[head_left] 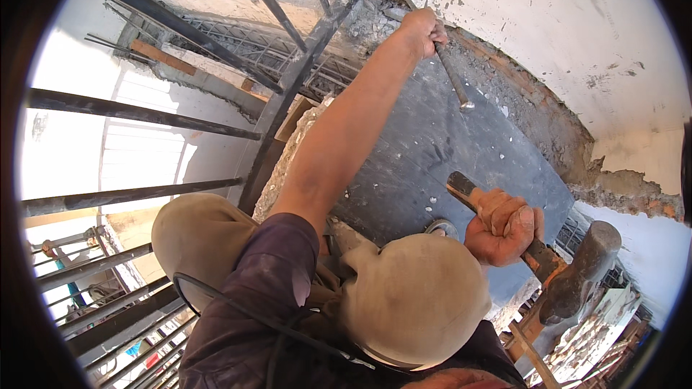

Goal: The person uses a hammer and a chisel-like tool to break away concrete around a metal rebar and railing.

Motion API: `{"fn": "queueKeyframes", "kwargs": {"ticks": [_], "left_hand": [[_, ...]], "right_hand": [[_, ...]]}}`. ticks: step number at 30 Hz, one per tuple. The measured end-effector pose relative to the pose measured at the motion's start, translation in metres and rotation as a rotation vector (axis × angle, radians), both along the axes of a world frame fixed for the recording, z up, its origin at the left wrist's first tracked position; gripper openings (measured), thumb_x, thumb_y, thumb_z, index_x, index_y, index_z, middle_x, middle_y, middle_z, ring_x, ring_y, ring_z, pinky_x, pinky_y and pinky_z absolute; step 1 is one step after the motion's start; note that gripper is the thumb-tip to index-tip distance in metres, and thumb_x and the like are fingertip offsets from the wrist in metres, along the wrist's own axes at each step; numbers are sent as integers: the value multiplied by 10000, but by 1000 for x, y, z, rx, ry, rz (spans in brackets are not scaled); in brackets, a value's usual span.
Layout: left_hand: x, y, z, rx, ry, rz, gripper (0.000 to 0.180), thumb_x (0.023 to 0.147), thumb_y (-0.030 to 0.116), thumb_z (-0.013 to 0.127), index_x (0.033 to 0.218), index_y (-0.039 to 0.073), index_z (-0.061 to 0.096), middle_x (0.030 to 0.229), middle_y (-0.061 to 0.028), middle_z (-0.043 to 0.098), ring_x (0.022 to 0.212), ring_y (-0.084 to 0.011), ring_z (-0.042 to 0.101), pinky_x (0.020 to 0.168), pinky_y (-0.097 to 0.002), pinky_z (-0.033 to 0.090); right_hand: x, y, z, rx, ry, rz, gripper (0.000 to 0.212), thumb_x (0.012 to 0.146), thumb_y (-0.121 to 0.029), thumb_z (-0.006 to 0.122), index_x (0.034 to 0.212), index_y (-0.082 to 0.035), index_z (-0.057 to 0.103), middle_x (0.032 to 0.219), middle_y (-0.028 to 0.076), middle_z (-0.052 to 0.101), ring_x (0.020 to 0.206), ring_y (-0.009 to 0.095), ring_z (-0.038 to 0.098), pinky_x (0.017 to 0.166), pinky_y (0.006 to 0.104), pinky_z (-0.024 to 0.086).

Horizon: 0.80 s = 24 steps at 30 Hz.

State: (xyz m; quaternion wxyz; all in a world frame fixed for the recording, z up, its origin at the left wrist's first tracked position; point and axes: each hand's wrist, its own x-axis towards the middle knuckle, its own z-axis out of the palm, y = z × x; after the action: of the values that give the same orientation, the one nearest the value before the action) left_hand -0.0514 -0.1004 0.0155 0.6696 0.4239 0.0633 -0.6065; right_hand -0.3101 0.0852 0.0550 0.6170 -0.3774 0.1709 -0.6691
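Observation:
My left arm reaches far forward, and my left hand (424,31) is closed round a metal chisel (453,75). Its shiny, flattened end points back toward me, while the far end runs to the broken masonry (378,18) at the wall's foot; its tip is hard to make out. In my right hand (502,227), near my right knee, is the wooden handle of a sledgehammer (587,266). The heavy dark head hangs out to the right, apart from the chisel. Beneath both hands lies a dark grey slab (404,151) dotted with pale chips.
Black metal bars (281,94) of a railing stand along the left. A white wall (533,36) rises at the right, with a chipped strip of brick and mortar (519,86) along its base. Rubble and wood pieces (598,331) lie low at the right. Exposed rebar (245,47) shows beyond the bars.

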Motion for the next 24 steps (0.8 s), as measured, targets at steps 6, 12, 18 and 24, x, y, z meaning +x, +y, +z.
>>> {"fn": "queueKeyframes", "kwargs": {"ticks": [6,12,18,24], "left_hand": [[-1,-8,-14,-12,-29,7,176,939,35,338,770,61,380,606,-21,308,459,-116,245,410,-279,196],[-7,-6,-1,-22,40,50,276,1028,149,359,762,88,401,549,51,260,430,-75,211,375,-236,192],[9,-10,-19,-84,72,115,184,950,81,324,789,88,412,591,26,284,453,-84,231,405,-248,189],[13,34,-16,-171,129,161,323,1025,273,309,878,56,498,607,42,287,460,-67,226,382,-228,186]], "right_hand": [[32,0,-72,239,741,-2,301,894,-27,576,653,-104,411,524,-24,397,442,73,358,413,277,309],[-10,5,-24,124,263,124,204,888,-34,613,722,-76,504,633,-32,484,544,62,428,487,266,367],[11,-19,-64,179,789,56,69,884,-3,601,827,-40,587,687,-48,519,603,41,466,529,243,393],[-15,-14,-53,162,920,39,241,903,-46,633,709,-119,510,594,-65,472,494,27,402,434,235,311]]}}
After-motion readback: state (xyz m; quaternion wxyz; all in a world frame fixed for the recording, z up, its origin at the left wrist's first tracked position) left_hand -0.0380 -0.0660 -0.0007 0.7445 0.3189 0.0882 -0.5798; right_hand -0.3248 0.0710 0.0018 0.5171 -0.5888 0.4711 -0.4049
